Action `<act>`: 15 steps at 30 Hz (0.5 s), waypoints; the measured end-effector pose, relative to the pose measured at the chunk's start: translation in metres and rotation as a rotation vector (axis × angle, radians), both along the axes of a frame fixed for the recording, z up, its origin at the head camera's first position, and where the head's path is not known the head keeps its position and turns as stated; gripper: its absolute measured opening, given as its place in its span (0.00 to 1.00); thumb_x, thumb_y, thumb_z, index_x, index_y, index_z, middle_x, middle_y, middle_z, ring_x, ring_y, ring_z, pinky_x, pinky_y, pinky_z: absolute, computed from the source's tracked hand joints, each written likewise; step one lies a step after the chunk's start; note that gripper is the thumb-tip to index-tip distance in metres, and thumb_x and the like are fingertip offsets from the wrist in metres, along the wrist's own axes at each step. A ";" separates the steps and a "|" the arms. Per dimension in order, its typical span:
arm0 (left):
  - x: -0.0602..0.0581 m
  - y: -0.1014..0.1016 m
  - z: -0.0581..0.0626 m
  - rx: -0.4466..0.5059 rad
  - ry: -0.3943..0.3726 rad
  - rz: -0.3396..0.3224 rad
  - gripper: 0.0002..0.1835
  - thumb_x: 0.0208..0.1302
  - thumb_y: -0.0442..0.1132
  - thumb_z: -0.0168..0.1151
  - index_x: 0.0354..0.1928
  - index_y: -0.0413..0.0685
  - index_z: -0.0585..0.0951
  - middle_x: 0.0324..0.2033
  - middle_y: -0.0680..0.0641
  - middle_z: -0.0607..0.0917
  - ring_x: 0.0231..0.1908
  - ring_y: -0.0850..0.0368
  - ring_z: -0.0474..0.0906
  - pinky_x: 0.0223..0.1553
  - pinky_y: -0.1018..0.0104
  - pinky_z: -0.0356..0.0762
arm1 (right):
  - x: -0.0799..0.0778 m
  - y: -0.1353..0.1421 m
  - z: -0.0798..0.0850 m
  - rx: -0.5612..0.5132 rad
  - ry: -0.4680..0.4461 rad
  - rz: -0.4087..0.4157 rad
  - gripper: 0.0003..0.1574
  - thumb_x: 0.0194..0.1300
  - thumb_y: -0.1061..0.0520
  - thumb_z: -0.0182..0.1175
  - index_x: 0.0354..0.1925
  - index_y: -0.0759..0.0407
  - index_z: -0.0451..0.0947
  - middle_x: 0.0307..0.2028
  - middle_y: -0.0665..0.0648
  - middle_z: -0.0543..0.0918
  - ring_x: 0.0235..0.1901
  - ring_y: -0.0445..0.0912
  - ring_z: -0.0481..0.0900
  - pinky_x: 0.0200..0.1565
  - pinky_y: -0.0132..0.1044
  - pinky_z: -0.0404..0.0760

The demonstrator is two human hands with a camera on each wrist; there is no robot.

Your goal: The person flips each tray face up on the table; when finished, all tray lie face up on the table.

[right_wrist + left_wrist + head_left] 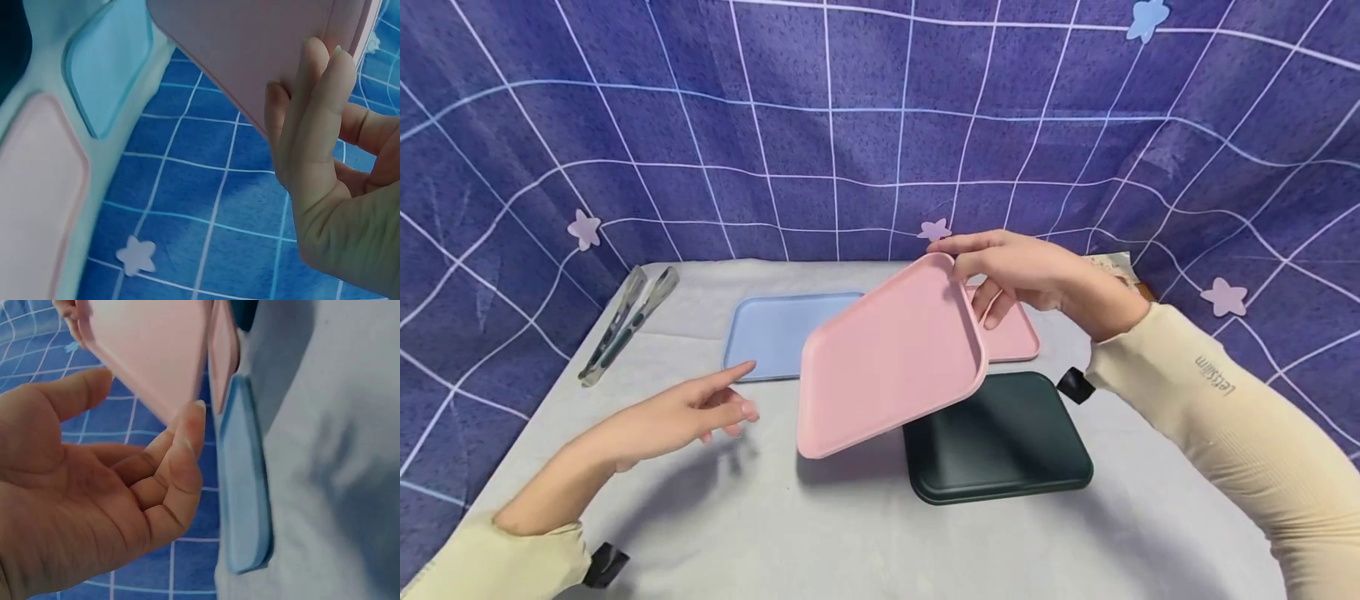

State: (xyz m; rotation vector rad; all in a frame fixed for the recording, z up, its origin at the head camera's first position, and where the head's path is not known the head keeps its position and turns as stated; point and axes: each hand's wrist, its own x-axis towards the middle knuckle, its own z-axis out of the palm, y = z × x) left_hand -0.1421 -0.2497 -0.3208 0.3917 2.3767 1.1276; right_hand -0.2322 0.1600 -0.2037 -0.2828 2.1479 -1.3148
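My right hand (1018, 271) grips a pink rectangular tray (891, 358) at its far right corner. The tray hangs tilted above the table, its inner face toward the head camera. In the right wrist view, fingers press the underside of this pink tray (250, 56). My left hand (670, 421) hovers left of the tray, fingers extended and loosely bent, holding nothing. Behind the lifted tray lie a light blue tray (767, 329) and a second pink tray (1015, 337), both partly hidden. A dark green tray (1007, 442) lies on the near right, one corner covered by the raised tray.
Metal tongs (628, 325) lie at the table's left edge. A small printed packet (1112, 267) sits at the back right, partly behind the right forearm. A blue grid-patterned curtain (865, 133) rises behind the white-covered table (820, 542).
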 end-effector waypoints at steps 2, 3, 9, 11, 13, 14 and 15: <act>-0.002 0.003 -0.006 0.020 -0.015 0.007 0.44 0.75 0.52 0.55 0.80 0.45 0.44 0.52 0.45 0.84 0.45 0.54 0.81 0.42 0.65 0.77 | -0.001 0.001 -0.008 -0.044 -0.019 -0.008 0.41 0.68 0.60 0.49 0.78 0.47 0.56 0.45 0.57 0.78 0.20 0.40 0.82 0.25 0.36 0.83; -0.004 0.003 -0.008 0.027 -0.024 0.011 0.44 0.75 0.53 0.54 0.81 0.45 0.43 0.53 0.44 0.85 0.46 0.53 0.81 0.42 0.65 0.77 | -0.001 0.001 -0.012 -0.067 -0.025 -0.014 0.41 0.68 0.60 0.49 0.78 0.47 0.56 0.42 0.56 0.78 0.20 0.40 0.81 0.24 0.35 0.83; -0.010 0.003 -0.023 0.121 -0.096 0.044 0.42 0.77 0.53 0.51 0.80 0.45 0.44 0.52 0.43 0.85 0.44 0.52 0.84 0.42 0.65 0.77 | -0.003 0.002 -0.033 -0.218 -0.074 -0.025 0.41 0.70 0.62 0.49 0.78 0.50 0.55 0.30 0.52 0.82 0.17 0.40 0.81 0.22 0.35 0.83; -0.011 0.002 -0.026 0.169 -0.105 0.054 0.41 0.77 0.52 0.51 0.80 0.45 0.45 0.51 0.44 0.85 0.41 0.54 0.84 0.42 0.66 0.78 | -0.003 0.002 -0.039 -0.259 -0.088 -0.017 0.41 0.70 0.62 0.50 0.78 0.52 0.53 0.29 0.53 0.83 0.17 0.40 0.82 0.22 0.35 0.83; -0.013 0.000 -0.028 0.219 -0.108 0.059 0.40 0.77 0.50 0.52 0.80 0.46 0.46 0.47 0.46 0.86 0.38 0.56 0.84 0.40 0.67 0.77 | -0.004 0.002 -0.043 -0.285 -0.095 -0.015 0.41 0.71 0.62 0.50 0.78 0.52 0.53 0.30 0.53 0.84 0.18 0.40 0.82 0.22 0.35 0.83; -0.013 -0.001 -0.029 0.246 -0.109 0.055 0.41 0.76 0.48 0.53 0.80 0.46 0.45 0.44 0.47 0.86 0.37 0.58 0.83 0.39 0.68 0.77 | -0.004 0.002 -0.046 -0.300 -0.099 -0.019 0.40 0.71 0.62 0.50 0.78 0.52 0.53 0.31 0.53 0.84 0.18 0.40 0.82 0.22 0.35 0.83; -0.014 -0.002 -0.029 0.272 -0.109 0.050 0.41 0.76 0.46 0.54 0.80 0.45 0.45 0.41 0.49 0.86 0.35 0.59 0.82 0.38 0.68 0.77 | -0.004 0.002 -0.048 -0.312 -0.098 -0.022 0.40 0.72 0.62 0.50 0.78 0.52 0.54 0.31 0.53 0.84 0.18 0.40 0.82 0.22 0.35 0.83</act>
